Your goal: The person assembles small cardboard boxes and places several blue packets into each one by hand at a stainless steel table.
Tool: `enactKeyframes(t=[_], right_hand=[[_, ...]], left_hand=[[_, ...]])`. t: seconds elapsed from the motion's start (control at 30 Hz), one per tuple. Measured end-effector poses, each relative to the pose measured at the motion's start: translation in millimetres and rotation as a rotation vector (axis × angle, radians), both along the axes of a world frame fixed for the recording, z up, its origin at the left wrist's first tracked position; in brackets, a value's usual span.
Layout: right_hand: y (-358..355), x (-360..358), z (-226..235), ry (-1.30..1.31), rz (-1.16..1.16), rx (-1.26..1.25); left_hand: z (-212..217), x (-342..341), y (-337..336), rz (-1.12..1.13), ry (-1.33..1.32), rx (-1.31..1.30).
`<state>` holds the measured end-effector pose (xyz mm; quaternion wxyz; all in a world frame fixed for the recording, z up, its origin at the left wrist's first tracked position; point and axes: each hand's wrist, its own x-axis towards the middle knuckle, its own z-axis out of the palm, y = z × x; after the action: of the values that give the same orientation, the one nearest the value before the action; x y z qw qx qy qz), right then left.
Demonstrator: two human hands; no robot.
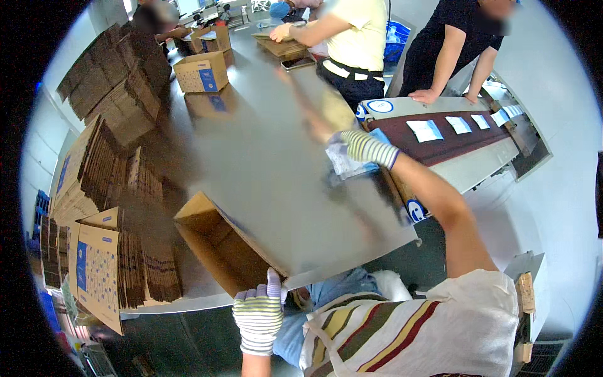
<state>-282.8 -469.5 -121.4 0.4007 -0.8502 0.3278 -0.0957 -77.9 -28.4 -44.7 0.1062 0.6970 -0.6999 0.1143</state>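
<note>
An open cardboard box (221, 246) stands tilted at the table's near edge. My left hand (259, 315), in a striped knit glove, is closed on the rim of its near corner. Farther right, my right hand (364, 149), gloved alike, reaches to the end of the conveyor and grips white and blue flat packets (342, 166). Its fingertips are partly hidden behind the packets. On the dark conveyor belt (433, 151) lie more packets (424, 131) in a row.
Stacks of flattened cartons (97, 267) line the table's left side. A closed carton (201, 72) stands at the far left of the metal table (251, 144). A co-worker in a yellow shirt (355, 34) handles flat cardboard; another person in black (440, 44) leans on the conveyor.
</note>
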Motion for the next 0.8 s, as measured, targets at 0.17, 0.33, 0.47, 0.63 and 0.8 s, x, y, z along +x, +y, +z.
enactKeyframes(t=[0.17,0.33,0.47,0.63,0.8], right_hand=[[-28,-20,42,0.280,0.100,-0.541],[-49,-10,53,0.569,0.282,-0.438],[-83,0,45,0.660,0.401,-0.257],[-73,36,38,0.951,0.637,-0.403],[-69,5,-14,0.816,0.670,-0.319]], left_hand=[[3,-1,-4,0.006,-0.007,0.002],[6,1,-5,-0.005,-0.065,-0.021],[6,2,-4,-0.007,-0.051,-0.025],[5,2,-1,0.038,-0.007,0.023],[5,-3,-11,0.031,0.010,0.040]])
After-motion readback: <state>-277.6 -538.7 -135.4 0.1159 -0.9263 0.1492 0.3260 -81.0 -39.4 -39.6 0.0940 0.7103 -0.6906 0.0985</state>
